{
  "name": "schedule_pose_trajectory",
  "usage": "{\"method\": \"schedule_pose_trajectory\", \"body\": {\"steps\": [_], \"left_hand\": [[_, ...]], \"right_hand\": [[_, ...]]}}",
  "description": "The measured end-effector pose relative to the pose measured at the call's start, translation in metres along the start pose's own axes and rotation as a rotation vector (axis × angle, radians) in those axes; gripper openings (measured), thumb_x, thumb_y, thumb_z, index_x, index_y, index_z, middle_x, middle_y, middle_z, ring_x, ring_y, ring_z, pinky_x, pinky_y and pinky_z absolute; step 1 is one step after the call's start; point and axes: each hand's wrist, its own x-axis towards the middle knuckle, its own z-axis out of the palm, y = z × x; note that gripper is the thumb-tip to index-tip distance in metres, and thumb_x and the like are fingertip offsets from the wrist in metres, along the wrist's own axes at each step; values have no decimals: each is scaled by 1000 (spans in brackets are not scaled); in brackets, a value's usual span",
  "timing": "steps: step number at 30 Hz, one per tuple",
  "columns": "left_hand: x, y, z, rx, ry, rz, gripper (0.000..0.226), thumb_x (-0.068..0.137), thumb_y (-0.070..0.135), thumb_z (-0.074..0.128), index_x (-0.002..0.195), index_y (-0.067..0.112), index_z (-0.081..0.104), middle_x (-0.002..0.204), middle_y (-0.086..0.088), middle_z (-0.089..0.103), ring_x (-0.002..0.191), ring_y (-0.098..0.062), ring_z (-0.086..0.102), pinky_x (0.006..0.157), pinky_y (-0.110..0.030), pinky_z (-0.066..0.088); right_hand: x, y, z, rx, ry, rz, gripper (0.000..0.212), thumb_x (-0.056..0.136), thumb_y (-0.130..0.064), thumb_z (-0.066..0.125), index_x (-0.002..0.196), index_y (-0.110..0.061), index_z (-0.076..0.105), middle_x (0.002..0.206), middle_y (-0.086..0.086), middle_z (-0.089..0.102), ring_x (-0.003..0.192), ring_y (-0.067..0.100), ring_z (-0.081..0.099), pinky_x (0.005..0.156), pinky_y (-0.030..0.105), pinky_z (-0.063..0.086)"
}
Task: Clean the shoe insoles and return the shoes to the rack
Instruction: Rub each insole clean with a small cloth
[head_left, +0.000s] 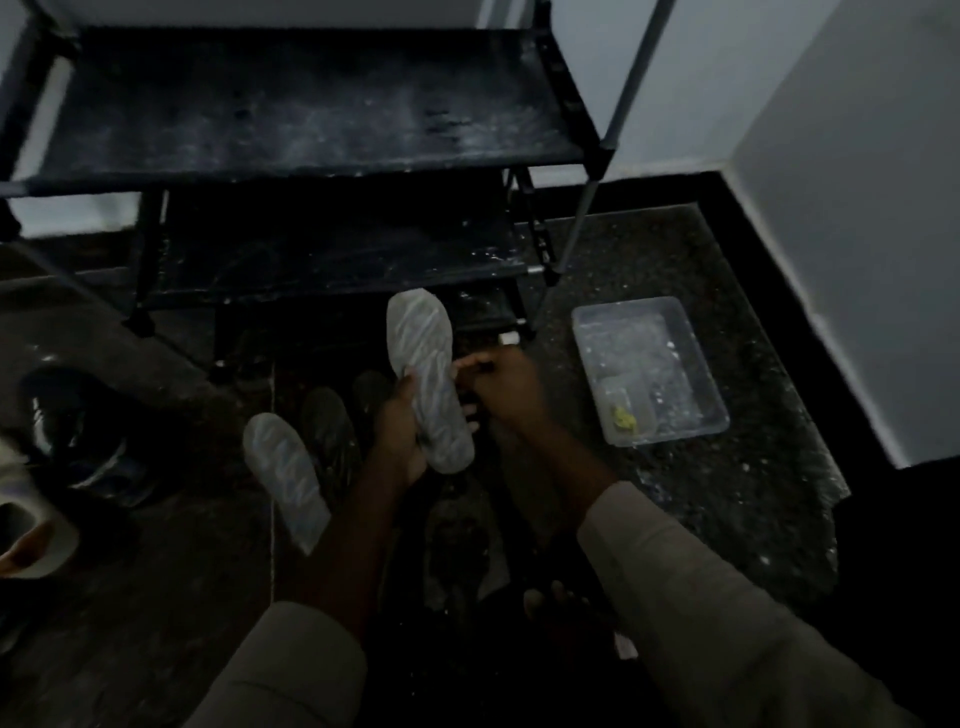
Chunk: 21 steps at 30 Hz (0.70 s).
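Gripping a pale insole (428, 374), the left hand (400, 441) has its fingers wrapped round the near half from the left side, thumb across the ridged face. The insole is held off the floor, tilted, its toe end pointing far toward the rack (311, 130). Light is very dim.

The right hand (501, 387) sits just right of the insole, fingers bent in toward its right edge. Too dark to tell whether they pinch anything or only touch the edge.

A second insole (285, 480), same pale ridged kind, lies flat on the dark speckled floor (701, 493), near and left of the held one. Between the two insoles is a dark shoe (330, 431), hard to make out.

The rack is black with stacked shelves, the top one dusty and streaked, standing far from the hands.

A clear plastic tub (631, 305) rests on the floor to the right, near the rack's right leg. Inside it is a smaller clear container with a yellow-green lump (625, 418).

At far left, another dark shoe (78, 431) sits on the floor.
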Motion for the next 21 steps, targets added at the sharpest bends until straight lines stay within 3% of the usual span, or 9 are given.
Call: {"method": "schedule_pose_trajectory", "body": {"steps": [2, 5, 9, 11, 13, 16, 19, 21], "left_hand": [[10, -6, 14, 17, -57, -33, 69, 103, 59, 19, 112, 4, 60, 111, -16, 61, 117, -36, 54, 100, -50, 42], [24, -18, 24, 44, -86, -30, 77, 101, 63, 18, 110, 2, 63, 98, -14, 64, 91, -28, 61, 78, -43, 51], [34, -33, 32, 73, -98, -26, 84, 99, 68, 27, 131, -3, 59, 100, -16, 71, 85, -29, 70, 65, -38, 62], [34, -41, 39, 86, -117, -34, 82, 101, 65, 24, 134, -3, 57, 96, -16, 70, 81, -28, 68, 60, -36, 62], [35, -48, 44, 70, -155, -44, 81, 102, 64, 23, 140, -1, 51, 93, -15, 68, 77, -27, 68, 59, -35, 62], [44, -58, 44, 74, -168, -60, 80, 101, 64, 22, 143, 1, 48, 88, -14, 72, 72, -27, 72, 63, -38, 62], [51, -62, 49, 103, -175, -71, 77, 103, 61, 20, 111, -1, 63, 81, -14, 72, 80, -30, 66, 79, -46, 54], [53, -62, 55, 94, -182, -65, 73, 103, 60, 19, 106, 2, 62, 75, -12, 73, 76, -29, 65, 81, -45, 51]], "right_hand": [[1, 8, -18, 71, 3, 67, 15, 88, -24, 70, 81, -14, 78, 76, 12, 75, 63, 22, 70, 64, 42, 61], [10, 22, -60, -45, 147, 50, 11, 90, -22, 70, 89, -16, 80, 74, 0, 73, 63, 5, 64, 63, 17, 53], [34, 71, -125, -273, 331, 173, 20, 91, -29, 70, 94, -12, 78, 86, 4, 75, 82, 20, 70, 78, 33, 56], [43, 104, -147, -391, 379, 264, 21, 92, -27, 67, 93, -7, 74, 93, 11, 74, 90, 27, 70, 77, 31, 50], [45, 130, -161, -525, 371, 335, 23, 92, -25, 66, 99, -4, 70, 103, 15, 71, 99, 32, 68, 77, 31, 47], [36, 147, -166, -648, 289, 365, 25, 90, -20, 68, 113, -9, 68, 118, 14, 65, 109, 32, 64, 88, 37, 54], [30, 155, -166, -718, 225, 319, 27, 90, -19, 68, 116, -13, 66, 122, 15, 61, 109, 33, 62, 92, 41, 53], [32, 160, -165, -773, 186, 309, 26, 93, -16, 65, 117, -8, 64, 124, 19, 59, 110, 36, 61, 92, 41, 52]]}}
